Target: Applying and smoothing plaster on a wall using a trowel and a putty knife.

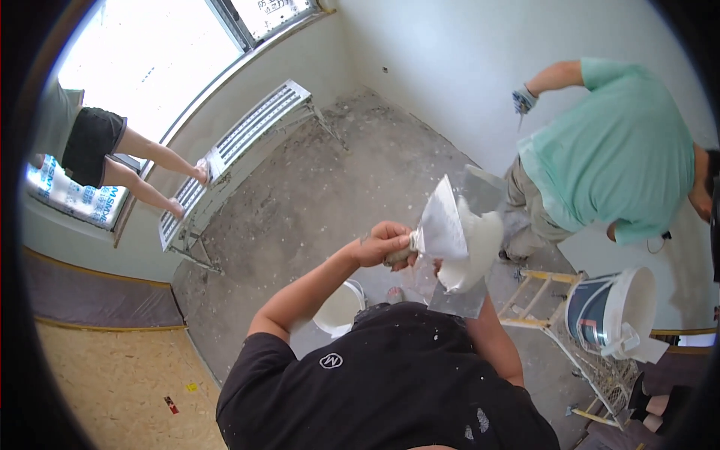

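Observation:
In my left hand (386, 244) is the handle of a wide metal putty knife (442, 217), its fingers closed round it. The blade lies over a mound of white putty (472, 255) on a metal plate (457, 304) in front of my body. My right hand (437, 266) is mostly hidden behind the blade, putty and plate; a few fingers show beside the knife, and what they hold cannot be made out. A white bucket (337, 307) stands on the floor just left of my body.
A co-worker in green (600, 165) bends by the right wall, gloved hand raised. A person (90, 150) stands on a metal bench (232, 161) by the window. At right, a bucket (607, 307) rests on a ladder-like platform (547, 281). A wood-chip board (127, 375) lies lower left.

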`<move>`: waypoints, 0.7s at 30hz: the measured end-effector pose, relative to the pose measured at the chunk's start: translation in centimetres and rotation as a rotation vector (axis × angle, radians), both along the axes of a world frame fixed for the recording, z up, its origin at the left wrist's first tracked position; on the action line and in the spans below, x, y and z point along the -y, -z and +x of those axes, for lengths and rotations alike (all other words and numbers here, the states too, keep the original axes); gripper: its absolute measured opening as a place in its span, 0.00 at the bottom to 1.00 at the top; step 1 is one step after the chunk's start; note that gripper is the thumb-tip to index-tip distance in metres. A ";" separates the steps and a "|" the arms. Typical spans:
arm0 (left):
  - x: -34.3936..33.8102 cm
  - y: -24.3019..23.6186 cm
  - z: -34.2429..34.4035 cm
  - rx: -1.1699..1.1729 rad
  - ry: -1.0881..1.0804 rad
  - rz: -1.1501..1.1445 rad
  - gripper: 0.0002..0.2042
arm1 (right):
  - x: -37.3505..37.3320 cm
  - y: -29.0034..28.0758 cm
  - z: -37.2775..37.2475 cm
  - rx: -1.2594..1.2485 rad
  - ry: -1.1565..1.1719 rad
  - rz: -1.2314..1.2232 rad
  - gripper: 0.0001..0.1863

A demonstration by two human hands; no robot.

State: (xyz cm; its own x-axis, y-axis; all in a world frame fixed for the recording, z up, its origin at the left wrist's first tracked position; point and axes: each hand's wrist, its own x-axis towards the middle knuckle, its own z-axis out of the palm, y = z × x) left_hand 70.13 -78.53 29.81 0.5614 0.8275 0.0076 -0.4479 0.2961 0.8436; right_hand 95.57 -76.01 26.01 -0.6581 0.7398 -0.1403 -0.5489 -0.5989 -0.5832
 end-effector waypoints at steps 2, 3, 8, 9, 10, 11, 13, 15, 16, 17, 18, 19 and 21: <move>-1.4 1.0 -3.3 -0.001 0.015 -0.029 0.16 | -3.2 -2.0 -6.6 0.027 -0.175 0.290 0.20; -2.2 2.0 -5.3 0.006 -0.005 -0.047 0.17 | -4.4 -2.9 -9.3 0.040 -0.258 0.432 0.19; -4.1 10.4 -16.5 -0.022 -0.319 -0.274 0.18 | -12.7 4.7 -16.3 -0.406 -0.286 -0.292 0.21; -4.4 11.8 -18.5 -0.063 -0.393 -0.348 0.18 | -14.7 4.9 -17.9 -0.409 -0.319 -0.379 0.23; -4.6 13.2 -20.6 -0.082 -0.458 -0.425 0.18 | -17.0 4.9 -19.8 -0.414 -0.351 -0.464 0.26; -4.8 14.7 -22.7 -0.101 -0.527 -0.504 0.18 | -19.7 5.1 -21.6 -0.414 -0.358 -0.457 0.26; -5.6 17.4 -26.5 -0.068 -0.632 -0.573 0.17 | -25.2 5.6 -25.9 -0.440 -0.362 -0.457 0.26; -5.3 20.9 -29.8 -0.039 -0.751 -0.645 0.16 | -30.5 5.6 -30.0 -0.456 -0.379 -0.479 0.25; -5.4 22.4 -31.0 -0.087 -0.814 -0.668 0.16 | -32.6 5.3 -31.7 -0.457 -0.375 -0.482 0.25; -5.4 23.3 -32.1 -0.136 -0.887 -0.681 0.16 | -35.3 4.9 -32.9 -0.463 -0.382 -0.477 0.25; -5.3 24.0 -33.1 -0.126 -0.934 -0.752 0.17 | -37.2 4.9 -34.0 -0.476 -0.397 -0.455 0.25; -6.3 24.8 -34.1 -0.111 -0.974 -0.812 0.17 | -39.9 4.7 -36.1 -0.489 -0.409 -0.420 0.25; -7.5 26.0 -35.7 0.029 -1.018 -0.893 0.17 | -43.4 5.1 -36.7 -0.497 -0.419 -0.386 0.24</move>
